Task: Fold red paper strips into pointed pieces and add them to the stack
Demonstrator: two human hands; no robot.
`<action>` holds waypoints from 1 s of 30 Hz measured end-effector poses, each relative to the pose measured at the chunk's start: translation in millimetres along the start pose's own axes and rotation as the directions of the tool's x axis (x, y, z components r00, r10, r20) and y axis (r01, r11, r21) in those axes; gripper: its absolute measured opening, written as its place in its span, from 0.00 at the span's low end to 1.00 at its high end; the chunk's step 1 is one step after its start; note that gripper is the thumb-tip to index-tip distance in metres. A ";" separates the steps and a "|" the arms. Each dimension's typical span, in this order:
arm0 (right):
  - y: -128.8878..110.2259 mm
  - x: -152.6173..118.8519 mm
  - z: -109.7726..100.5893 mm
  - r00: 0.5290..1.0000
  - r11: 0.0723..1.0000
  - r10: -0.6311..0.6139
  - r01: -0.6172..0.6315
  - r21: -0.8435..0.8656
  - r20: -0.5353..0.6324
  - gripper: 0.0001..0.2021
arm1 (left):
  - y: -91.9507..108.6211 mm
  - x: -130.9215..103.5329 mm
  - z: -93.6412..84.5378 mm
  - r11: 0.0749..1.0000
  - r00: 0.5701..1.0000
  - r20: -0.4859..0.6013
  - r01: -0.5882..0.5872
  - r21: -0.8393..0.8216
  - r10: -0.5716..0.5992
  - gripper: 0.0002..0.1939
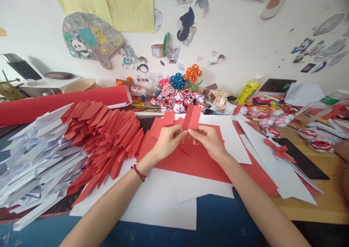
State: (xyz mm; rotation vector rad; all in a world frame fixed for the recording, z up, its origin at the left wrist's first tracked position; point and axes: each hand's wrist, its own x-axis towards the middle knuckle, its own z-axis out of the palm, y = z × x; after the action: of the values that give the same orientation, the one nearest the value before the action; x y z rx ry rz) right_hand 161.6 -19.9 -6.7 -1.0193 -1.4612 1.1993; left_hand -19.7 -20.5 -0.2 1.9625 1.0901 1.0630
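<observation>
Between my two hands a small red paper strip (192, 117) stands upright, with a lengthwise crease showing. My left hand (171, 140) pinches its lower left edge between thumb and fingers. At the lower right edge, my right hand (207, 141) pinches it the same way, the thumbs almost touching. Beneath them lie red paper sheets (174, 163) on top of white sheets (163, 203). Another small red piece (169, 118) lies just behind my left hand. To the left are a heap of folded red strips (109, 134) and a heap of folded white strips (40, 163).
A red corrugated roll (65, 101) lies behind the heaps. Red-and-white paper flowers (180, 101) and craft flowers (177, 81) stand at the back. A yellow bottle (248, 89) stands back right. White sheets (272, 160) and a black flat object (302, 160) lie at right.
</observation>
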 end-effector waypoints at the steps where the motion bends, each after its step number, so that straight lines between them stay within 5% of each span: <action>1: -0.1 -0.1 0.1 1.000 1.000 0.002 -0.002 -0.004 0.005 0.14 | 0.1 -0.1 -0.3 1.000 1.000 0.010 0.008 -0.005 -0.008 0.19; 8: 0.7 -0.3 0.6 0.999 0.996 0.028 -0.031 -0.083 -0.039 0.14 | -0.1 1.2 -2.9 0.999 0.999 -0.031 0.041 0.019 -0.040 0.16; 18: 3.0 0.8 -3.6 0.997 0.993 0.050 -0.044 -0.107 0.053 0.22 | 1.2 -0.1 -1.6 0.997 0.997 -0.007 0.077 0.004 -0.077 0.17; 24: 1.6 -2.3 -0.2 0.978 0.978 0.134 -0.104 -0.181 0.162 0.23 | -3.5 2.7 -3.6 0.996 0.990 -0.135 0.050 0.079 -0.039 0.14; 30: 1.2 -0.6 0.0 0.999 0.965 -0.015 0.006 -0.262 -0.033 0.22 | -3.1 0.6 -0.3 0.992 0.997 -0.080 0.033 0.119 -0.024 0.16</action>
State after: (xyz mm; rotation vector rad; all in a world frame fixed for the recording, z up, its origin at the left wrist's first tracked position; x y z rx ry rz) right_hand 161.8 -20.3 -7.9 -1.2012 -1.6251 0.9923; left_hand -21.0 -18.5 -2.4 2.0066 1.2466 1.0896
